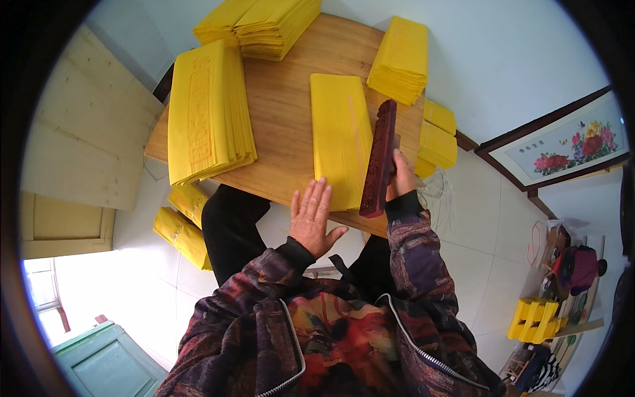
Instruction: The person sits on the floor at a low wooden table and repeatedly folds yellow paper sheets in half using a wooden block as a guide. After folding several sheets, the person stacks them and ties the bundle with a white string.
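Observation:
My right hand grips a long, dark red carved printing block by its back. The block is tilted on edge, its carved side turned toward the left, beside the right edge of a folded yellow paper bundle. That bundle lies lengthwise on the wooden table, with a faint pale line along its right part. My left hand is open, fingers stretched out, fingertips at the bundle's near left corner. To the left stands a thick stack of yellow paper with an orange-red printed panel on top.
More yellow paper stacks sit at the table's far left, and another stack at far right. Wrapped yellow bundles lie below the table's left side; others are beyond its right edge. A framed flower picture leans at right.

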{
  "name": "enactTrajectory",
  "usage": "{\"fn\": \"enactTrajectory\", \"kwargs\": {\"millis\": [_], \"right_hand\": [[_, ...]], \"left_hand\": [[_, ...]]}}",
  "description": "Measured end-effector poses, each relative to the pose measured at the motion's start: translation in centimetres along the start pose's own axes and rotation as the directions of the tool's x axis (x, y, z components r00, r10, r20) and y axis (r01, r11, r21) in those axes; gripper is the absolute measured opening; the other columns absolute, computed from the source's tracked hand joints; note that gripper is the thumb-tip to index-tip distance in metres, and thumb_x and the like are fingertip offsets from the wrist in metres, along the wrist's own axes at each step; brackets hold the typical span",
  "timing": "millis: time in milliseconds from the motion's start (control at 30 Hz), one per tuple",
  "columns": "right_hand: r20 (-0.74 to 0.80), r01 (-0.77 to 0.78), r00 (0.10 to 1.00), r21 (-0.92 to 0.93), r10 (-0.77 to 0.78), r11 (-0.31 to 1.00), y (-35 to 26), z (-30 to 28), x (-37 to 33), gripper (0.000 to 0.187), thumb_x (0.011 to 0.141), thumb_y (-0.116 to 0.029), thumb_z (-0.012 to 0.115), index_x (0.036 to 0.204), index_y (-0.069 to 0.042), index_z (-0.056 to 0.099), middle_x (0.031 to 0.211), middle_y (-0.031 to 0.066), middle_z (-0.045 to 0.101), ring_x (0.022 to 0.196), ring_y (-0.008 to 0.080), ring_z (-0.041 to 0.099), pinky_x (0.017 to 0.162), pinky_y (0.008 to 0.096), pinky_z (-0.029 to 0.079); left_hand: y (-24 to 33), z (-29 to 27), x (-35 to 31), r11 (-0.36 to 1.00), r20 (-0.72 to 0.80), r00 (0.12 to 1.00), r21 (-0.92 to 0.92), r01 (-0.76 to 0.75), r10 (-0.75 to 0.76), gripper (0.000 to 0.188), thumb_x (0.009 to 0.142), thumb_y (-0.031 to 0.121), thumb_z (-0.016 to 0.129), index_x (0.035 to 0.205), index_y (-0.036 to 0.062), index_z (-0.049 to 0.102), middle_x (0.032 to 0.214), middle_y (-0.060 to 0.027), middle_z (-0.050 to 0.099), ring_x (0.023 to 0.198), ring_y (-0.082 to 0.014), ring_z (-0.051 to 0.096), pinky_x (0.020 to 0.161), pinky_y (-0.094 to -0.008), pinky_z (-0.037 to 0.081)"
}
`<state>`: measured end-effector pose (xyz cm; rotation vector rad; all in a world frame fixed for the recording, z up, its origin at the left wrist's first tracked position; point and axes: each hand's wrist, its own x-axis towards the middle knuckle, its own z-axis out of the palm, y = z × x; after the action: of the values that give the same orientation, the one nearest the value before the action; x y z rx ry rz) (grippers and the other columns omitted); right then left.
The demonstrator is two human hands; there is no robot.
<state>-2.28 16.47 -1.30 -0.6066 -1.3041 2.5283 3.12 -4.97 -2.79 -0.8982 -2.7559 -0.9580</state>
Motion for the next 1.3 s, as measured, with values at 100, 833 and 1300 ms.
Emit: {"fn": "enactTrajectory", "kwargs": {"millis": [100, 833, 1300], "right_hand": [[0.055, 0.029, 0.998, -0.009, -0.028, 1.000, 0.1, -0.5, 0.2, 0.015, 0.090, -0.025, 0.051, 0.087, -0.011, 0.053, 0.068, -0.0039, 0.054, 0.052, 0.0061, 0.049, 0.041, 0.0195, 0.034], [0.049, 0.087, 0.995, -0.092, -0.083, 0.992, 0.7, 0.7, -0.7, 0.017, 0.089, -0.024, 0.052, 0.090, -0.008, 0.053, 0.077, 0.0002, 0.060, 0.060, 0.0076, 0.056, 0.047, 0.0202, 0.042], [0.047, 0.076, 0.996, -0.151, -0.069, 0.986, 1.4, 1.2, -0.8, 0.020, 0.090, -0.026, 0.051, 0.089, -0.006, 0.051, 0.085, 0.0021, 0.057, 0.074, 0.0103, 0.056, 0.068, 0.0246, 0.046]], "left_hand": [[-0.8, -0.4, -0.4, 0.985, 0.003, 0.995, 0.145, 0.095, -0.097, 0.086, 0.074, 0.039, 0.066, 0.138, 0.0011, 0.022, 0.145, -0.0151, 0.023, 0.135, -0.0311, 0.017, 0.108, -0.0497, 0.008], [-0.7, 0.2, -0.2, 0.992, 0.016, 0.996, 0.095, 0.088, -0.090, 0.085, 0.072, 0.035, 0.068, 0.138, 0.0043, 0.024, 0.145, -0.0123, 0.023, 0.135, -0.0294, 0.020, 0.107, -0.0521, 0.006], [-1.1, 0.1, 0.2, 0.982, 0.037, 0.999, 0.191, -0.004, -0.003, 0.079, 0.069, 0.041, 0.069, 0.132, 0.0062, 0.037, 0.143, -0.0073, 0.030, 0.135, -0.0257, 0.021, 0.106, -0.0542, 0.009]]}}
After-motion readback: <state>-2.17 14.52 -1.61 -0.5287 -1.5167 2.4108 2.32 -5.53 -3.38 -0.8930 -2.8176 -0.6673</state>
